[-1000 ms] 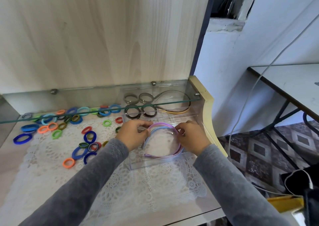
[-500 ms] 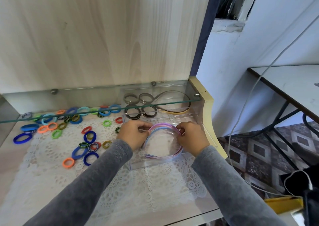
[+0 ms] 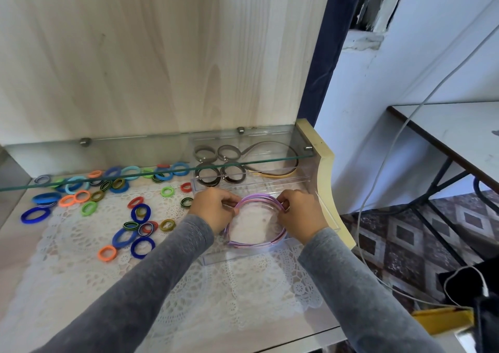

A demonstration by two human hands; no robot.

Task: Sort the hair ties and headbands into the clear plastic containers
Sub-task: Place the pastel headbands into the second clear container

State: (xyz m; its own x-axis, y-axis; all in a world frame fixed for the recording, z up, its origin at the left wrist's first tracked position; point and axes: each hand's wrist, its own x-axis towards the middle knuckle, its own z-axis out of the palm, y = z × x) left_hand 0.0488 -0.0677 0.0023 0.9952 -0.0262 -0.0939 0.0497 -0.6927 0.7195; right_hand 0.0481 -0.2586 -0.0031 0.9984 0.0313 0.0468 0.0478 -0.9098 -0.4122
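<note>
Purple headbands [image 3: 258,197], arches apparently rearward.

headbands [image 3: 256,219] – pastel stack, in near container [image 3: 243,257] | hair ties [image 3: 127,217] – scattered left

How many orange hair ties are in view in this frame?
4. One orange hair tie lies nearest on the lace mat, two side by side at left, one at the back, seen through the glass shelf. More may be hidden there.
</note>
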